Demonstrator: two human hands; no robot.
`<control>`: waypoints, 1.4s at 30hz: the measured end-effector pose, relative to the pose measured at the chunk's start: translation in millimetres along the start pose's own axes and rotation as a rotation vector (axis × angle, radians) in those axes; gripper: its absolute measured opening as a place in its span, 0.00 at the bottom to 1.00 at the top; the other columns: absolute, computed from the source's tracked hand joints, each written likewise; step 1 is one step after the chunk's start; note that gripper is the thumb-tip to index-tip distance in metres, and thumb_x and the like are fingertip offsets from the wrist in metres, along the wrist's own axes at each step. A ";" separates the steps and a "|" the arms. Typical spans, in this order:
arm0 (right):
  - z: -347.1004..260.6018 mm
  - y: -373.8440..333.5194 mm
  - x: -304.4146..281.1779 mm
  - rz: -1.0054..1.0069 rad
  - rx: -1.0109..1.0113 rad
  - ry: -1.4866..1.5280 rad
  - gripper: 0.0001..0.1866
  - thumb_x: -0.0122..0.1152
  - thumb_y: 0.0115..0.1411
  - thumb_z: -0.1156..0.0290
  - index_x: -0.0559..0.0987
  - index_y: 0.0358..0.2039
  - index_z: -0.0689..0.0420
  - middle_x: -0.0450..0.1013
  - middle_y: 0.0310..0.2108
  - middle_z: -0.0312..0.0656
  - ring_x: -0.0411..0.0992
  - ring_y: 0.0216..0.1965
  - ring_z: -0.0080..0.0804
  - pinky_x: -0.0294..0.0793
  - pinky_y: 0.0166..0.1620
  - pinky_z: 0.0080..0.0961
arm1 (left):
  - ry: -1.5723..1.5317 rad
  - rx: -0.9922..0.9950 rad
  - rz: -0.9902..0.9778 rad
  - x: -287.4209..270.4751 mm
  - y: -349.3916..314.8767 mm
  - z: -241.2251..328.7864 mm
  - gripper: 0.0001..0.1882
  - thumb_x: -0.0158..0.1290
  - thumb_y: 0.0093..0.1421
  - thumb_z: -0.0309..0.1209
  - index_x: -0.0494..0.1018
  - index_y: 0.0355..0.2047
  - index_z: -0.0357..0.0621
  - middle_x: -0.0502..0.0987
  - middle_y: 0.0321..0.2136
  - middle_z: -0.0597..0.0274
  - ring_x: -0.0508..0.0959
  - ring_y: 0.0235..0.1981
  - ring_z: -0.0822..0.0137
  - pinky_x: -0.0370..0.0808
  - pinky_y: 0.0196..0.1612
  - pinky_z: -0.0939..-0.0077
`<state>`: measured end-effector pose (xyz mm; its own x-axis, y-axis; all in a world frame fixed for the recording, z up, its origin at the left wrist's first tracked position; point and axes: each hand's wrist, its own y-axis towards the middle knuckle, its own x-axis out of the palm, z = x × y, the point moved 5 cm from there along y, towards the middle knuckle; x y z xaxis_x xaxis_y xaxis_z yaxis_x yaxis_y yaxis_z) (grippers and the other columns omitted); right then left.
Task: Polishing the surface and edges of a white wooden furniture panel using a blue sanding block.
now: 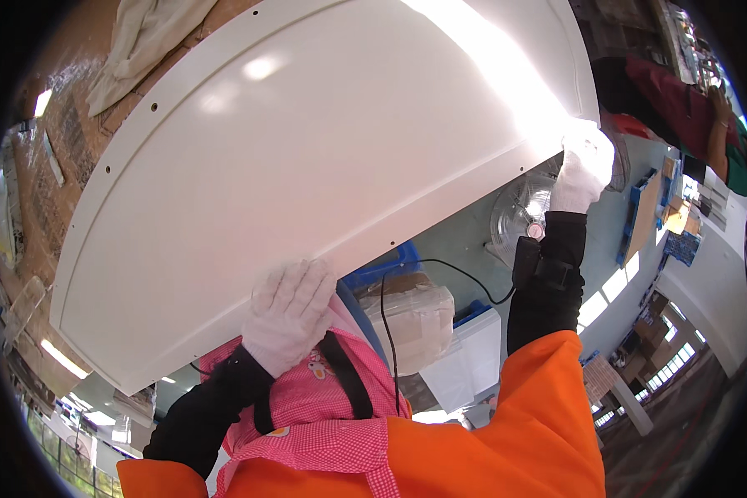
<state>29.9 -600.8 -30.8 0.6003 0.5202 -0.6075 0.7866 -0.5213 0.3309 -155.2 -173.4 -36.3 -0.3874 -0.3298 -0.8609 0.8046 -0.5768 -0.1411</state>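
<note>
A large white panel (pixel 307 166) with a curved, raised rim and small holes along its edge fills most of the head view. My left hand (pixel 286 315), in a white glove, lies on the panel's near edge with its fingers stretched flat. At the panel's right corner, my right hand (pixel 585 162), also gloved, is closed around the edge; glare washes out its fingers, and the thumb cannot be made out. The near edge rests close against my pink checked apron (pixel 315 390). Bright light reflects along the panel's far right side.
Below the panel's right half stand a round fan (pixel 527 212) and a plastic-wrapped carton (pixel 415 324). A black cable (pixel 388 324) hangs near my body. Brown worktop (pixel 54 178) with a pale cloth (pixel 141 50) lies at the left. Another person (pixel 672 100) is at the far right.
</note>
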 end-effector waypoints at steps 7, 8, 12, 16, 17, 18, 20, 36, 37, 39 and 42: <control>-5.5 -25.1 -1.5 0.165 0.329 0.537 0.09 0.61 0.66 0.74 0.77 0.43 0.66 0.75 0.41 0.42 0.75 0.40 0.27 0.76 0.45 0.22 | -0.167 0.180 0.074 1.0 148.1 44.8 0.39 0.61 0.56 0.40 0.64 0.67 0.42 0.62 0.70 0.56 0.61 0.71 0.56 0.56 0.73 0.57; -4.0 -21.2 -7.4 0.171 0.317 0.531 0.09 0.61 0.66 0.74 0.77 0.43 0.66 0.75 0.41 0.42 0.75 0.40 0.27 0.76 0.45 0.22 | -0.249 0.188 0.088 0.3 165.4 49.6 0.39 0.60 0.58 0.40 0.63 0.68 0.42 0.60 0.71 0.55 0.59 0.72 0.55 0.54 0.74 0.57; -4.5 -8.2 1.5 0.082 0.286 0.246 0.13 0.63 0.64 0.74 0.76 0.47 0.66 0.77 0.40 0.43 0.76 0.42 0.28 0.77 0.48 0.23 | -0.188 0.215 0.136 -1.4 200.8 52.0 0.40 0.58 0.60 0.44 0.60 0.70 0.43 0.58 0.72 0.53 0.56 0.73 0.53 0.49 0.76 0.54; 36.4 35.3 -0.6 0.044 0.099 0.081 0.17 0.69 0.61 0.73 0.76 0.48 0.66 0.79 0.40 0.43 0.78 0.40 0.27 0.78 0.47 0.24 | -0.159 0.157 0.086 -11.1 177.8 48.1 0.42 0.60 0.58 0.44 0.60 0.70 0.44 0.58 0.72 0.52 0.56 0.73 0.52 0.50 0.75 0.48; 31.2 40.5 -0.6 0.014 -0.074 0.050 0.17 0.70 0.60 0.72 0.77 0.47 0.65 0.78 0.39 0.41 0.77 0.39 0.26 0.78 0.45 0.23 | -0.173 0.092 0.051 -14.5 162.0 40.7 0.43 0.61 0.57 0.44 0.60 0.70 0.45 0.58 0.72 0.52 0.56 0.73 0.51 0.50 0.74 0.45; 29.0 41.0 -0.4 -0.025 -0.038 0.066 0.17 0.69 0.61 0.73 0.76 0.48 0.66 0.78 0.38 0.40 0.77 0.38 0.25 0.77 0.45 0.21 | -0.133 0.078 0.042 -17.5 136.9 32.9 0.44 0.62 0.55 0.45 0.60 0.70 0.45 0.58 0.71 0.51 0.56 0.72 0.48 0.51 0.73 0.43; 20.2 43.6 -0.5 -0.084 -0.053 0.004 0.19 0.70 0.61 0.72 0.76 0.49 0.66 0.79 0.40 0.41 0.78 0.40 0.26 0.78 0.47 0.22 | -0.066 0.057 -0.002 -24.5 90.7 14.0 0.44 0.63 0.54 0.46 0.61 0.69 0.44 0.58 0.71 0.47 0.57 0.71 0.42 0.51 0.72 0.38; -75.9 -76.8 24.7 -0.390 -0.155 -0.087 0.14 0.72 0.53 0.77 0.79 0.38 0.64 0.77 0.32 0.40 0.76 0.33 0.26 0.76 0.40 0.23 | 0.147 -0.106 -0.054 -16.3 -53.3 -46.6 0.34 0.63 0.54 0.44 0.71 0.59 0.43 0.71 0.59 0.48 0.69 0.61 0.42 0.60 0.66 0.38; -75.6 -74.4 23.6 -0.379 -0.156 -0.127 0.13 0.72 0.53 0.77 0.79 0.38 0.64 0.76 0.32 0.40 0.76 0.33 0.26 0.76 0.40 0.23 | 0.154 -0.084 -0.031 -14.4 -50.9 -47.4 0.33 0.63 0.54 0.43 0.72 0.58 0.43 0.71 0.58 0.48 0.69 0.60 0.43 0.61 0.65 0.39; -27.8 -49.0 20.6 -0.296 0.081 0.077 0.14 0.71 0.53 0.78 0.79 0.40 0.63 0.77 0.33 0.39 0.76 0.33 0.26 0.76 0.40 0.23 | 0.160 -0.056 -0.005 -11.4 -50.0 -47.2 0.32 0.63 0.53 0.43 0.73 0.56 0.43 0.72 0.57 0.49 0.70 0.59 0.43 0.63 0.64 0.39; 3.8 16.9 4.4 -0.224 -0.146 -0.010 0.16 0.68 0.58 0.77 0.76 0.46 0.62 0.78 0.38 0.39 0.77 0.36 0.23 0.79 0.43 0.21 | 0.187 -0.017 0.071 -11.5 -49.7 -45.7 0.30 0.63 0.52 0.42 0.75 0.54 0.42 0.72 0.56 0.48 0.71 0.58 0.43 0.65 0.62 0.41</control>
<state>45.3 -609.9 -30.7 0.4081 0.6045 -0.6841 0.9126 -0.2907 0.2875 -170.1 -106.8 -41.7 -0.2398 -0.2236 -0.9447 0.8351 -0.5438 -0.0832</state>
